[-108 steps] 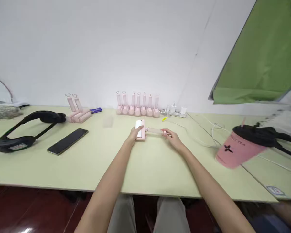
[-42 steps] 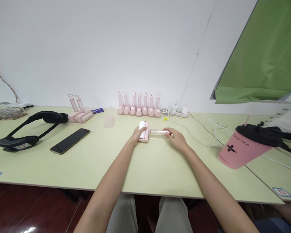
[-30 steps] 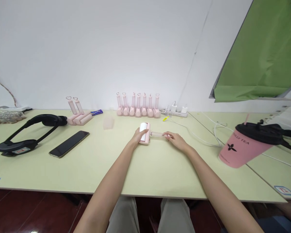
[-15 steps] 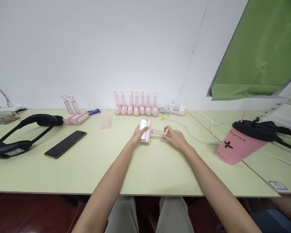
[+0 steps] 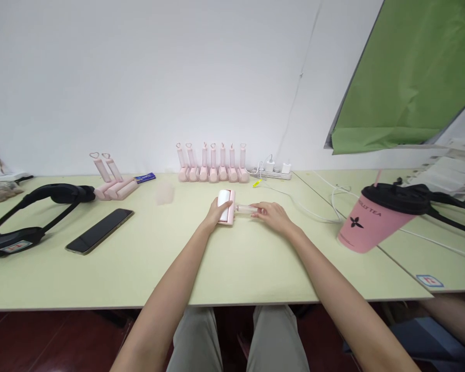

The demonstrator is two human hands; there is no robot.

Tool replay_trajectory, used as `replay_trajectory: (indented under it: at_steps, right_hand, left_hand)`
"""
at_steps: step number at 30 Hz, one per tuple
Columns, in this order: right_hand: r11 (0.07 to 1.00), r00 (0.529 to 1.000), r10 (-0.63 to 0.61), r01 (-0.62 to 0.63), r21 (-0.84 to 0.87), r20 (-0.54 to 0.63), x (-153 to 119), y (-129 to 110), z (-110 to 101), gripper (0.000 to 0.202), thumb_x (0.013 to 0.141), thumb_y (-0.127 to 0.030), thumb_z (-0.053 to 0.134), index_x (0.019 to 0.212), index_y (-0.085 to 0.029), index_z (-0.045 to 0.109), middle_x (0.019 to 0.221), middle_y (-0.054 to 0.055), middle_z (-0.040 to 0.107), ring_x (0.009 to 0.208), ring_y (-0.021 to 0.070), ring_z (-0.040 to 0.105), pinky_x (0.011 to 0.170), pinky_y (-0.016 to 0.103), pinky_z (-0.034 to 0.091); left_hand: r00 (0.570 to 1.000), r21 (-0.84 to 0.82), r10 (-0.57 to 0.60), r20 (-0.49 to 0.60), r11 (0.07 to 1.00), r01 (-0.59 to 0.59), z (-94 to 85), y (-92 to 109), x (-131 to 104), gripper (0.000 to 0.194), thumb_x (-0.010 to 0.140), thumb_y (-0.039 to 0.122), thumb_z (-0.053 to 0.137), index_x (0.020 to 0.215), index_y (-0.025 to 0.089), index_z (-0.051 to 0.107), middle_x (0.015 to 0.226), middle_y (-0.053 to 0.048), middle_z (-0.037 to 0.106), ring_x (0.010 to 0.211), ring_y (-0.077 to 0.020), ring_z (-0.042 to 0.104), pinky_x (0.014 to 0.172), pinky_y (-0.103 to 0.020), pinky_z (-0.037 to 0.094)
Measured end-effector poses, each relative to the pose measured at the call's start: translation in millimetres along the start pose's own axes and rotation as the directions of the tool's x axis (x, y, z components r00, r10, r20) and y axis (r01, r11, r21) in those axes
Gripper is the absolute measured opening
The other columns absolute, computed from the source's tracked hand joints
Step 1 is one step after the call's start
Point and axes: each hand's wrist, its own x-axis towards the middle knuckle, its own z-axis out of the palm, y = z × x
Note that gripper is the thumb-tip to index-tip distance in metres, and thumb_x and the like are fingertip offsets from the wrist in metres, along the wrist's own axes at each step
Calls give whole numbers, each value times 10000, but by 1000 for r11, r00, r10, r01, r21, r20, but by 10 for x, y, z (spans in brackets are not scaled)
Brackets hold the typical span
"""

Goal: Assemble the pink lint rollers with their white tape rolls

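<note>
From the head view, your hands are out over the tabletop [image 5: 256,268]; your left hand [image 5: 213,214] grips the pink roller [image 5: 231,213] near centre, its white roll [image 5: 223,199] showing; your right hand [image 5: 275,215] pinches the clear handle [image 5: 246,208] at the roller's three o'clock; handle and body look lined up, but I can't tell whether they're locked; call this one part-way, with closing up seemingly left; at twelve o'clock, seven similar rollers [image 5: 213,175] stand in a row, two more [image 5: 120,190] at ten, all looking complete.
</note>
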Motion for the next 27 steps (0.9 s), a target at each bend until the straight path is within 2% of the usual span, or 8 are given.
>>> replay_trajectory:
  at_steps: [3, 7, 13, 18, 24, 27]
  right_hand:
    - [999, 998, 7, -9, 39, 56, -10, -49, -17, 360, 850, -473, 357, 1116, -318, 543, 771, 1, 626, 710, 159, 551, 595, 242, 337]
    - [1000, 996, -5, 8, -30, 86, -33, -130, -54, 393, 875, -469, 280, 1161, -305, 495, 702, 6, 613, 661, 161, 547, 572, 238, 318]
    - [955, 991, 16, 23, -294, 129, -32, -247, -37, 495, 804, -619, 306, 972, -223, 550, 678, 35, 620, 649, 179, 557, 552, 238, 282]
    - [906, 993, 15, 37, -422, 119, -7, -252, -23, 471, 838, -574, 279, 872, -191, 550, 731, 69, 635, 646, 182, 566, 542, 245, 263]
    - [928, 995, 23, 14, -372, 97, -7, -218, -2, 403, 841, -534, 324, 823, -202, 552, 697, 46, 631, 630, 170, 567, 519, 243, 240]
    - [957, 999, 21, -7, -289, 46, -7, -196, 15, 352, 823, -528, 380, 899, -223, 537, 688, 17, 633, 628, 162, 566, 524, 238, 253]
  left_hand:
    - [996, 1, 48, 76, 999, -49, 32, 80, -61, 523, 680, 379, 640, 1098, 150, 424, 794, -70, 611, 568, -151, 590, 559, -309, 506]
    - [992, 17, 70, 105, 997, -72, 63, 139, -110, 514, 677, 373, 646, 1083, 144, 432, 794, -75, 611, 589, -153, 592, 567, -307, 505]
    - [985, 129, 107, 135, 984, -125, 91, 46, -61, 515, 651, 383, 664, 1049, 138, 447, 815, -65, 603, 602, -146, 591, 590, -304, 493]
    - [987, 186, 126, 103, 972, -144, 145, 15, -32, 510, 645, 379, 668, 1034, 132, 447, 820, -63, 594, 607, -141, 584, 607, -311, 492]
    - [985, 158, 97, 143, 980, -119, 163, -9, -11, 554, 659, 440, 642, 1074, 133, 439, 840, -79, 606, 667, -169, 595, 632, -328, 496]
    - [979, 190, 149, 141, 966, -174, 101, -34, 87, 549, 761, 562, 446, 1101, 131, 443, 956, -122, 601, 831, -204, 603, 748, -337, 476]
